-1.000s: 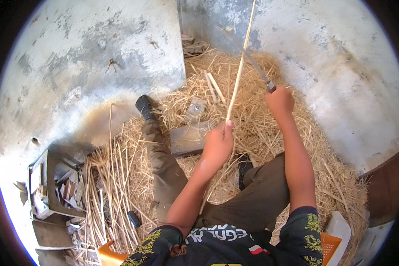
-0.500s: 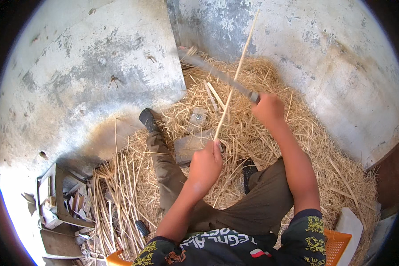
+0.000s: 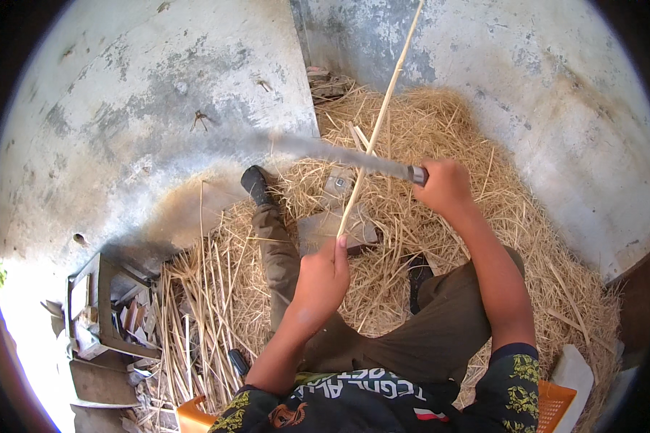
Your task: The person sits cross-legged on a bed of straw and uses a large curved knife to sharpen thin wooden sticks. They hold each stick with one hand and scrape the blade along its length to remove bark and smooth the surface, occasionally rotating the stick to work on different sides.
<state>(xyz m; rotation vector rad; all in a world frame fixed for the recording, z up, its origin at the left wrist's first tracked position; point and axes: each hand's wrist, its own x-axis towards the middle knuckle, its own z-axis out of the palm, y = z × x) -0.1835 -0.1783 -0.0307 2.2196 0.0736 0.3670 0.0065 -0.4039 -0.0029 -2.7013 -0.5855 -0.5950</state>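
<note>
My left hand is closed around the lower end of a long, pale wooden stick, its thumb lying along it. The stick slants up and away to the right, past the top of the view. In my right hand is the handle of a machete, its long blade pointing left and blurred by motion. Blade and stick cross above my left hand; whether they touch I cannot tell. Beneath them on the floor lie a flat wooden block and a smaller pale block.
Straw-like shavings cover the floor around my legs. Many long sticks lie at the left, beside a small dark object and a wooden frame holding scraps. Orange plastic shows by my right side. Worn walls stand close.
The machete blade has swung from pointing up and left to pointing more nearly straight left, crossing the stick lower down. My left hand still grips the stick, and the whole view has shifted slightly.
</note>
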